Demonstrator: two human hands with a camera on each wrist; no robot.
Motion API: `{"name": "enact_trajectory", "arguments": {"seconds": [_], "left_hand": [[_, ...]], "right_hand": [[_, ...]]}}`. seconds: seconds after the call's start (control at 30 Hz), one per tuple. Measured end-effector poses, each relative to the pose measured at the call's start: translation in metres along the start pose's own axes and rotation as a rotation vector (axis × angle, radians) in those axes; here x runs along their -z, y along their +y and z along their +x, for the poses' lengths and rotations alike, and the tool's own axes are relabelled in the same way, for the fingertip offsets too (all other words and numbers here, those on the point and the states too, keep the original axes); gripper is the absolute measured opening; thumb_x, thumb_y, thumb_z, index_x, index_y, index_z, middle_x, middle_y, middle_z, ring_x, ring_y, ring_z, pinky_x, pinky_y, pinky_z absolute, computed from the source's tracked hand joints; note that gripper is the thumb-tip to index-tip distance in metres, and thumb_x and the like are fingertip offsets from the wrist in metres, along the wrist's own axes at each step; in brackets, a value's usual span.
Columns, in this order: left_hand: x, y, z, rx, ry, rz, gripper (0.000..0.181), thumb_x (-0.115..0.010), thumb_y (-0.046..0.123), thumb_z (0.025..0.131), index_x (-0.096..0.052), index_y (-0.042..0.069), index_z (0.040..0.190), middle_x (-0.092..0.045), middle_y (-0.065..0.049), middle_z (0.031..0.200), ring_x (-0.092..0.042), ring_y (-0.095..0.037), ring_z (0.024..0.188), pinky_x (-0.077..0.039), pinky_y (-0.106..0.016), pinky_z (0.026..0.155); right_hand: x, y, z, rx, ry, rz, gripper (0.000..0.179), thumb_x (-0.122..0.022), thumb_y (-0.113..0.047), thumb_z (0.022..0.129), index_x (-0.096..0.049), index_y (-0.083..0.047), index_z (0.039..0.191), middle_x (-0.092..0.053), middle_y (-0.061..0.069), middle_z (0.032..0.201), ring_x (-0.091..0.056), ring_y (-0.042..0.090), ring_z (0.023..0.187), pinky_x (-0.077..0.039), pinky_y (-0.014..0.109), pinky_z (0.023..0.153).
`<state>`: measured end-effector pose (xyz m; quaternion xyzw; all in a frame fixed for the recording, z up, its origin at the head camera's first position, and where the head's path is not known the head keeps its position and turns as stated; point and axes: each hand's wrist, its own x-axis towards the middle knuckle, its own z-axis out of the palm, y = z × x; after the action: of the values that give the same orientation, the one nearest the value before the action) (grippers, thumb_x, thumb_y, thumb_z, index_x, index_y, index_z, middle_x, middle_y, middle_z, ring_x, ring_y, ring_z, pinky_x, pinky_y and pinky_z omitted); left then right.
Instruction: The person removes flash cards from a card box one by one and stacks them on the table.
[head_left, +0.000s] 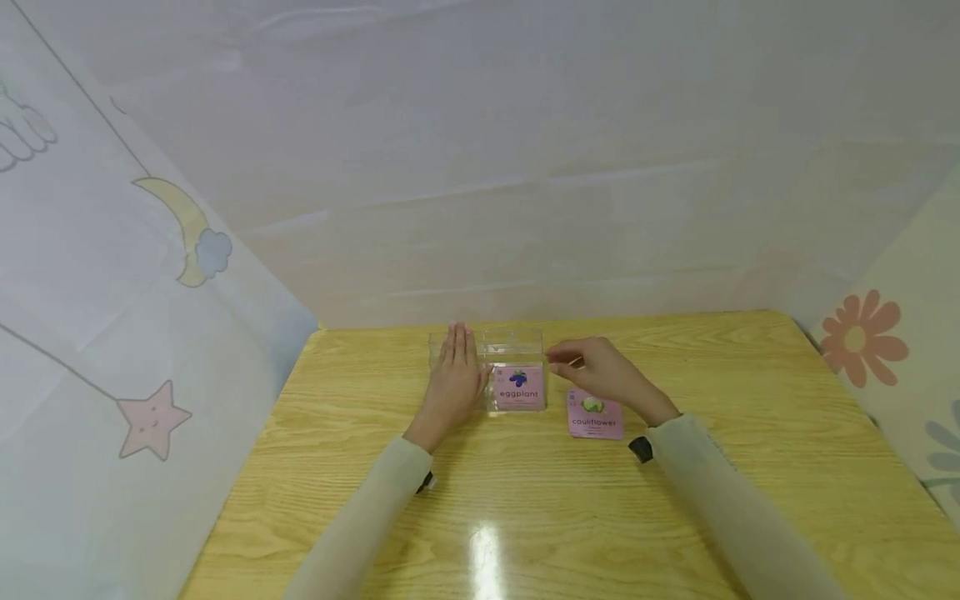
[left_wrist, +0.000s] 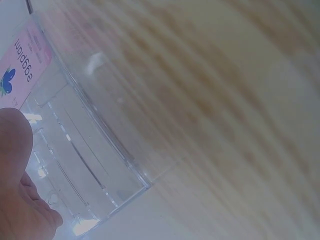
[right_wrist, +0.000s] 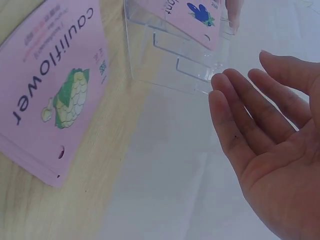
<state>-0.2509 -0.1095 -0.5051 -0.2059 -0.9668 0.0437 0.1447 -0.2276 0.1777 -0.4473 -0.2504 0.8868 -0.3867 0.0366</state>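
A clear plastic card holder (head_left: 513,339) with stepped slots stands near the table's back edge. At its front sits a pink eggplant card (head_left: 519,398). My left hand (head_left: 452,379) lies over the holder's left part with fingers straight and together, the thumb beside the eggplant card. To the right of the holder, my right hand (head_left: 600,368) has its fingertips close to the side wall. Its fingers are loosely bent and hold nothing, as the right wrist view shows. Below that hand lies a small stack of pink cards (right_wrist: 60,95), a cauliflower card (head_left: 595,423) on top.
The wooden table (head_left: 487,492) meets a pale draped backdrop (head_left: 525,208) just behind the holder. Printed hangings with a star (head_left: 153,419) and a flower (head_left: 862,339) flank the table. A dark wrist strap (head_left: 641,450) shows at the right sleeve.
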Motion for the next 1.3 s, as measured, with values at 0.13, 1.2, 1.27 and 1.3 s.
{"name": "enact_trajectory", "arguments": {"seconds": [0.13, 1.2, 1.27, 1.3], "left_hand": [[0.000, 0.000, -0.001, 0.001, 0.004, -0.009, 0.076, -0.042, 0.042, 0.113, -0.024, -0.013, 0.161, -0.027, -0.034, 0.169, -0.024, -0.044, 0.161, -0.027, -0.049, 0.132], [0.002, 0.000, -0.002, 0.007, -0.008, 0.011, 0.076, -0.042, 0.044, 0.113, -0.024, -0.013, 0.161, -0.025, -0.033, 0.169, -0.027, -0.045, 0.160, -0.027, -0.049, 0.132], [0.002, 0.000, -0.001, 0.008, -0.004, 0.008, 0.076, -0.044, 0.043, 0.113, -0.025, -0.013, 0.161, -0.026, -0.033, 0.169, -0.028, -0.045, 0.160, -0.029, -0.049, 0.132], [0.002, 0.000, -0.001, 0.008, -0.003, 0.006, 0.076, -0.044, 0.043, 0.112, -0.025, -0.013, 0.161, -0.027, -0.033, 0.169, -0.028, -0.045, 0.160, -0.030, -0.049, 0.132]], "right_hand": [[-0.002, -0.005, -0.001, 0.023, -0.010, -0.008, 0.034, -0.067, -0.013, 0.103, -0.069, -0.001, 0.134, -0.074, 0.017, 0.131, -0.073, 0.033, 0.114, -0.061, 0.052, 0.099], [-0.027, -0.034, 0.008, 0.062, -0.039, -0.160, 0.061, -0.072, -0.023, 0.101, -0.051, 0.000, 0.153, -0.060, 0.006, 0.064, -0.029, 0.002, 0.041, -0.056, 0.028, 0.078], [-0.028, -0.034, 0.009, 0.063, -0.051, -0.162, 0.062, -0.072, -0.025, 0.101, -0.050, 0.000, 0.154, -0.059, 0.003, 0.061, -0.030, 0.001, 0.041, -0.055, 0.024, 0.067], [-0.029, -0.034, 0.010, 0.067, -0.053, -0.173, 0.063, -0.072, -0.025, 0.101, -0.050, 0.000, 0.154, -0.061, 0.004, 0.062, -0.032, 0.001, 0.041, -0.053, 0.023, 0.063]]}}
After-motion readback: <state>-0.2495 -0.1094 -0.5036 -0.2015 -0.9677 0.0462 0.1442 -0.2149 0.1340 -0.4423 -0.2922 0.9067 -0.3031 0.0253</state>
